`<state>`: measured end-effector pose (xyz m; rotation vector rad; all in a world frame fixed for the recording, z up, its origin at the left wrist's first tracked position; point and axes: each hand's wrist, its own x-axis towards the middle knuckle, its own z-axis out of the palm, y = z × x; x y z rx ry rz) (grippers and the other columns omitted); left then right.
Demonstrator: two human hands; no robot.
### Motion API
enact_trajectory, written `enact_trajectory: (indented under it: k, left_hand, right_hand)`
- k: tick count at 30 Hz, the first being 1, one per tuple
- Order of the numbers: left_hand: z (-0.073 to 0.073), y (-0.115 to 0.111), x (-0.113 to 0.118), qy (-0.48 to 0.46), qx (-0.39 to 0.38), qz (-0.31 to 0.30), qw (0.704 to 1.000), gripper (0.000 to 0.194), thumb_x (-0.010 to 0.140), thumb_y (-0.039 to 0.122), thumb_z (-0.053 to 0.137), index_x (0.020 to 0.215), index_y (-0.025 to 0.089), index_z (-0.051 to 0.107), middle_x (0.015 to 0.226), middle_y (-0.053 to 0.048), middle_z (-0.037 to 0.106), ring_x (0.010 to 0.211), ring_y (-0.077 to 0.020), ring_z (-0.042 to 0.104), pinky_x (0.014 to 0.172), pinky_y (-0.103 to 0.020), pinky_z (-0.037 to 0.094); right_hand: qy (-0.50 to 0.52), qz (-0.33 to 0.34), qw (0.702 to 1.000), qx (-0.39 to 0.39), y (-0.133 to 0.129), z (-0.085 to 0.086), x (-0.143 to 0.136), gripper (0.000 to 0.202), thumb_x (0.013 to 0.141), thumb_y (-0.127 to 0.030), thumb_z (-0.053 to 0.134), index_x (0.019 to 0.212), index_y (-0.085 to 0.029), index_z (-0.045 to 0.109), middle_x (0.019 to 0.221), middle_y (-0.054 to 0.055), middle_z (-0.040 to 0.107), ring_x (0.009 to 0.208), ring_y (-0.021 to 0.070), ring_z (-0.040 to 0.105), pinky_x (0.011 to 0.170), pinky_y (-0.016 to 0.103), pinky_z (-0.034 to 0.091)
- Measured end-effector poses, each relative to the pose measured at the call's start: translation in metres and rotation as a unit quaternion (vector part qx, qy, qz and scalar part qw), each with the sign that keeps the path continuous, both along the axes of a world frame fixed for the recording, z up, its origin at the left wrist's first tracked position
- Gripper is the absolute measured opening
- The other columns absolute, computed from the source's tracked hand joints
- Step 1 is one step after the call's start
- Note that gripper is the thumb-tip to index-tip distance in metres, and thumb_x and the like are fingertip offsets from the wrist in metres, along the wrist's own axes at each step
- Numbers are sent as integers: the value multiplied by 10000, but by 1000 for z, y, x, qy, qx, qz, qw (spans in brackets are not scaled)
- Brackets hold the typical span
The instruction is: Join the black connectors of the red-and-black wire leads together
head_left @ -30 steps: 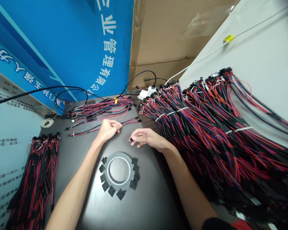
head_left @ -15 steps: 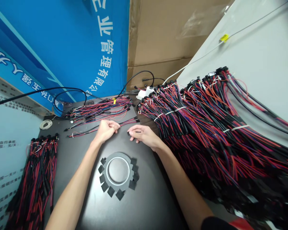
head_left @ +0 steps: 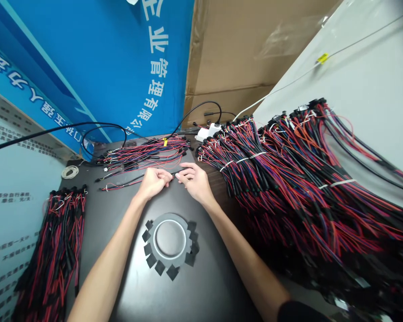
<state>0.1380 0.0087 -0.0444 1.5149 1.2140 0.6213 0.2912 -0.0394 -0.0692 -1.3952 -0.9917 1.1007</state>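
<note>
My left hand (head_left: 157, 182) is closed in a pinch on a thin wire harness (head_left: 126, 184) of black and red wires, lying across the dark table towards the left. Close beside it, my right hand (head_left: 195, 182) has thumb and finger pinched at the harness, where a small black tape piece is mostly hidden by the fingertips. In front of both hands stands a round grey holder (head_left: 170, 239) with a silver centre. Several black square tape pieces (head_left: 160, 268) stick out from its rim.
Behind the hands lies a pile of wire harnesses (head_left: 144, 152). Large tied bundles (head_left: 272, 170) fill the right side, and another bundle (head_left: 53, 241) hangs at the left edge. A coiled white cord (head_left: 70, 172) and a white plug adapter (head_left: 208, 132) are at the back.
My right hand has moved left and slightly up, bringing the small black piece at its fingertips to the harness beside my left hand. The view has shifted slightly.
</note>
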Motion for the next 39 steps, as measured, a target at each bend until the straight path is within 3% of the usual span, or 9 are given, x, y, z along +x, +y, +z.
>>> enact_trajectory:
  k: [7, 17, 31, 36, 39]
  left_hand:
    - [0, 0, -2, -7, 0, -14, 1000, 147, 628, 185, 544, 632, 129, 680, 496, 7, 579, 494, -109, 502, 529, -227, 372]
    - [-2, 2, -3, -5, -3, -16, 1000, 159, 618, 206, 550, 632, 118, 682, 500, 12, 567, 487, -95, 467, 515, -223, 337]
    - [-7, 0, 0, -3, 3, 6, 1000, 124, 622, 223, 611, 620, 116, 673, 523, -16, 617, 484, -98, 523, 513, -207, 375]
    - [-10, 1, -1, -2, 12, 6, 1000, 147, 633, 240, 620, 646, 110, 688, 530, -22, 625, 474, -96, 519, 497, -204, 358]
    - [-10, 1, -1, 6, 7, 10, 1000, 142, 631, 221, 621, 667, 110, 702, 523, -18, 621, 472, -99, 521, 494, -204, 360]
  right_hand:
    - [-45, 5, 999, 19, 0, 0, -2, 409, 723, -292, 686, 1096, -168, 573, 814, 32, 704, 664, 128, 656, 706, 279, 543]
    - [-43, -17, 999, 24, 2, -1, -5, 360, 709, -267, 695, 1040, -154, 611, 773, 25, 713, 638, 123, 652, 667, 255, 532]
    - [-85, 0, 996, 12, 2, 1, -3, 300, 731, -271, 707, 1001, -160, 637, 763, 22, 717, 666, 127, 669, 667, 245, 548]
    - [-54, -16, 998, -7, 1, 7, 5, 294, 828, -382, 604, 1013, -154, 623, 845, 52, 706, 633, 133, 649, 483, 214, 487]
    - [-98, -33, 994, 21, -2, 13, 15, 263, 904, -348, 502, 1033, -155, 627, 917, 75, 709, 693, 139, 653, 542, 232, 500]
